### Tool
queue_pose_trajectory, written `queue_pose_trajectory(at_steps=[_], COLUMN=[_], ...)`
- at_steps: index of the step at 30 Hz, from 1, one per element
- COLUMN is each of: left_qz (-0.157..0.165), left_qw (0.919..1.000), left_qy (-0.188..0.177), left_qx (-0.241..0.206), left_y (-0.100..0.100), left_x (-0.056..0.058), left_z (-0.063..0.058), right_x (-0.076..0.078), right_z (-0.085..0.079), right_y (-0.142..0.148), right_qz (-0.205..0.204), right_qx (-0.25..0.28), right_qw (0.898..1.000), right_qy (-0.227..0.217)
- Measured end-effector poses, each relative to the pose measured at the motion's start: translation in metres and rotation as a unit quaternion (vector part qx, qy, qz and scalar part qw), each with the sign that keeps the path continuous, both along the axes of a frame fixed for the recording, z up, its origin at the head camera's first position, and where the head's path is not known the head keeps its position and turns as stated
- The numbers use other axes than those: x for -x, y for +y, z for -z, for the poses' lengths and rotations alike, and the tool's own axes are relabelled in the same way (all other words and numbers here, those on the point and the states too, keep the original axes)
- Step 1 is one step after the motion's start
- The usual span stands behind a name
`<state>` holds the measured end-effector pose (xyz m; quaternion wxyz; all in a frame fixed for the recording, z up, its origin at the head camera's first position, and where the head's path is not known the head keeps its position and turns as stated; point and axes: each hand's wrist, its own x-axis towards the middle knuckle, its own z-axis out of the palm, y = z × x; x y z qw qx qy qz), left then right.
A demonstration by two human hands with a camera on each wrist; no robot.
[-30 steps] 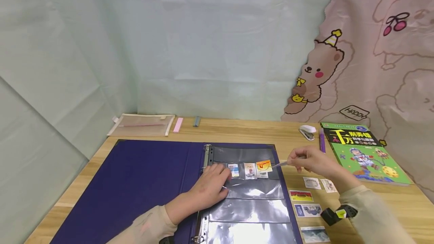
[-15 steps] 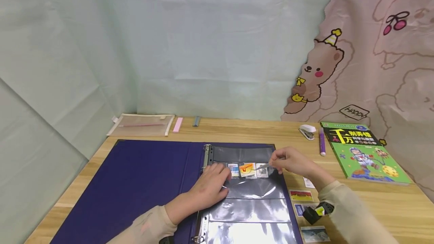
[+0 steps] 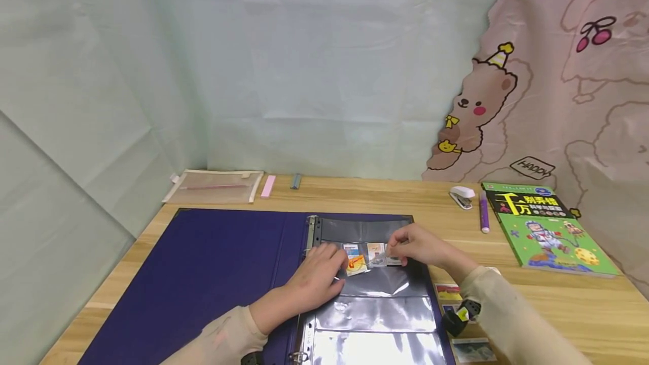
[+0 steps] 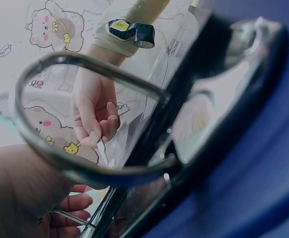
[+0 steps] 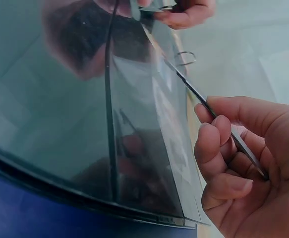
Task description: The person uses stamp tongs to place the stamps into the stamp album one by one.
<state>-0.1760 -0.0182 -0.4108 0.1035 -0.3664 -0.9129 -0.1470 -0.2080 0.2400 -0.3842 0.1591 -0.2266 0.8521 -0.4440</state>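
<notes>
My right hand (image 3: 413, 244) holds slim metal tweezers (image 5: 199, 91) between thumb and fingers. At their tip is an orange stamp (image 3: 356, 264), just in front of a blue-and-white stamp (image 3: 351, 250). That stamp shares the second pocket row of a clear-pocket page (image 3: 372, 286) with another small stamp (image 3: 376, 253) and one partly covered by my right hand. On the page's left part, by the binder rings, rests my left hand (image 3: 316, 275). Its fingers are loosely bent, thumb and index finger apart, close to the orange stamp. Part of the page is hidden under it.
The dark blue binder (image 3: 228, 263) lies open. Right of it are a red-and-yellow stamp (image 3: 448, 292) and a grey one (image 3: 474, 349), partly near my sleeve. Behind stand a stapler (image 3: 462, 196), a purple marker (image 3: 484, 213), a book (image 3: 550, 235) and a mesh pouch (image 3: 215, 186).
My right hand has moved left over the page, carrying the orange stamp in the tweezers from the row's right end to beside my left hand. The left hand stays in place.
</notes>
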Motion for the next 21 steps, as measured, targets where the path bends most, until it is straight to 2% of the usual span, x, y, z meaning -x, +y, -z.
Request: queue_pose_trajectory(at_steps=[8,21], left_qz=[0.002,0.005], left_qw=[0.9999,1.0], left_qy=[0.007,0.002], left_qx=[-0.007,-0.005], left_y=[0.0,-0.001], left_x=[0.0,0.0], left_z=[0.001,0.001], right_x=[0.003,0.011], right_z=[-0.005,-0.014], right_y=[-0.006,-0.009], right_qz=[-0.022,-0.052], right_qx=[-0.051,-0.068], right_qw=[0.998,0.993], right_qy=[-0.016,-0.08])
